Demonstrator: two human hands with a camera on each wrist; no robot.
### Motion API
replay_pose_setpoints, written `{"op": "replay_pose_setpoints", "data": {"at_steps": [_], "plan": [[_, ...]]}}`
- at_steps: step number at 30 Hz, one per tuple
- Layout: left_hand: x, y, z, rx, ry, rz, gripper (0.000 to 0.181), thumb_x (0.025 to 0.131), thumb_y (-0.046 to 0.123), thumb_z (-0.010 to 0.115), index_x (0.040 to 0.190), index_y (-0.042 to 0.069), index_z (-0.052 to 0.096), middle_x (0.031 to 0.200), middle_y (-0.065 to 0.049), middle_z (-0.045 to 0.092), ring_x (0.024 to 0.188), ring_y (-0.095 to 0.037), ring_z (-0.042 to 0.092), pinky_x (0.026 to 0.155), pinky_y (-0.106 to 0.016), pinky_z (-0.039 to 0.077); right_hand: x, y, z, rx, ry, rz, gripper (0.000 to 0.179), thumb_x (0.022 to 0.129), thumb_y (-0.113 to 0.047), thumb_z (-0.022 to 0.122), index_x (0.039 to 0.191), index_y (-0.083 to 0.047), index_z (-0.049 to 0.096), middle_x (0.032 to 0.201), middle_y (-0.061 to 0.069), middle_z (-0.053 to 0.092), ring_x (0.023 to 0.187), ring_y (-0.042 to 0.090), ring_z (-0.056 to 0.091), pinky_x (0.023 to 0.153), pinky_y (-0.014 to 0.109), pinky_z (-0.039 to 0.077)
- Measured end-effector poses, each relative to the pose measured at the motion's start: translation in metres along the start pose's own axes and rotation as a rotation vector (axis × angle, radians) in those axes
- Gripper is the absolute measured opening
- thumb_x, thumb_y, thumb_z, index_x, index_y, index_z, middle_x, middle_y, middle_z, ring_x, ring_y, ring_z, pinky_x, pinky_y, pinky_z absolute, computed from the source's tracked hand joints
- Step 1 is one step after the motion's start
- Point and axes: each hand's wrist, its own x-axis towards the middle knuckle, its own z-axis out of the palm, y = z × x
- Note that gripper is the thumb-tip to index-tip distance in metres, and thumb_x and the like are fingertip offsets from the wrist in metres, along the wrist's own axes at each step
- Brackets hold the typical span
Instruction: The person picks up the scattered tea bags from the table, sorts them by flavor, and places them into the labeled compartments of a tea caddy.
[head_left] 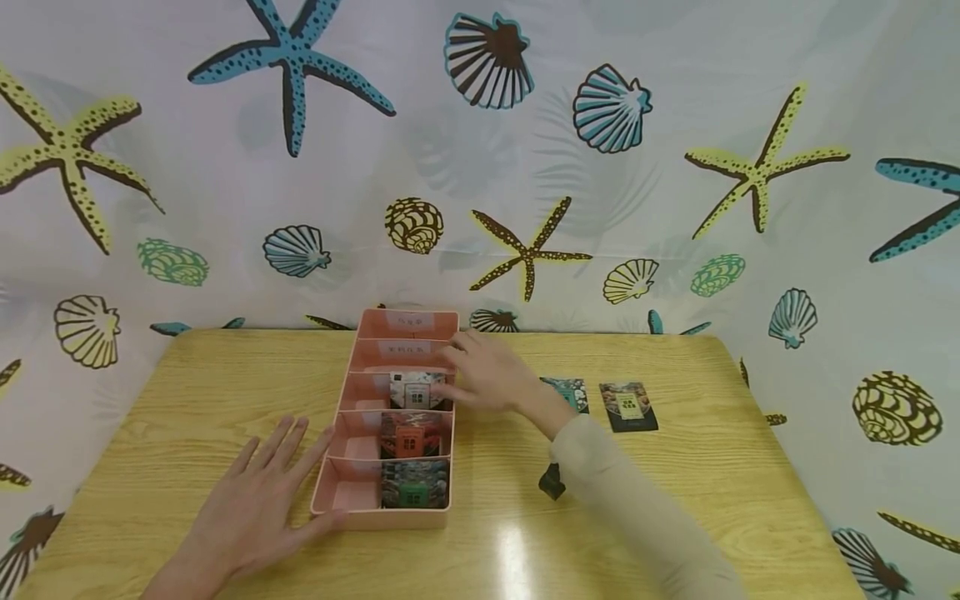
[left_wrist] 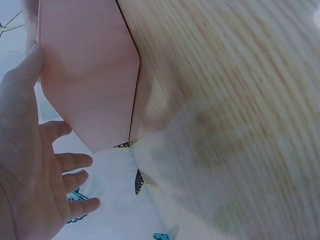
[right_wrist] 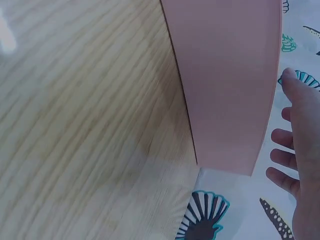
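Observation:
A long pink organizer box (head_left: pixel 390 520) with several compartments stands on the table. My left hand (head_left: pixel 258 500) spreads its fingers at the box's near left side, with the thumb by the front corner and the index finger along the rim. Over the right rim, my right hand (head_left: pixel 487 371) reaches with its fingertips above the middle compartments; the right wrist view shows nothing in its grasp. Just under its thumb lies a white-patterned sachet (head_left: pixel 417 392). A red sachet (head_left: pixel 411 437) and a dark sachet with a green label (head_left: pixel 415 485) fill the right halves of the two nearest compartments.
Right of the box, a teal-patterned sachet (head_left: pixel 570 393), partly behind the right forearm, and a dark sachet with a yellow label (head_left: pixel 628 407) lie on the wooden table (head_left: pixel 697 517). A small black item (head_left: pixel 552 482) shows beside the sleeve. A shell-patterned cloth (head_left: pixel 360 183) hangs behind.

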Motion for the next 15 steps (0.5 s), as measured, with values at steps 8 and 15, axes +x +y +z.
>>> {"op": "replay_pose_setpoints", "data": {"at_steps": [8, 15], "plan": [[0.000, 0.000, -0.001, -0.005, -0.004, -0.007, 0.102, 0.087, 0.082, 0.060, 0.166, 0.022, 0.036, 0.169, -0.023, 0.038, 0.157, -0.045, 0.035, 0.123, -0.070, 0.033, -0.020, 0.022, 0.008, 0.028, 0.049, 0.015, 0.066, 0.102, -0.062, 0.057, 0.146, -0.012, 0.059, 0.140, 0.011, 0.063, 0.132, 0.028, 0.060, 0.117, 0.044, 0.050], [-0.001, 0.001, 0.000, -0.005, -0.005, -0.005, 0.102, 0.087, 0.082, 0.060, 0.166, 0.021, 0.036, 0.169, -0.024, 0.038, 0.157, -0.046, 0.035, 0.124, -0.070, 0.033, -0.038, 0.037, 0.014, 0.068, 0.026, 0.080, 0.068, 0.100, -0.065, 0.058, 0.148, -0.017, 0.058, 0.132, 0.007, 0.064, 0.123, 0.025, 0.064, 0.110, 0.044, 0.054]]}}
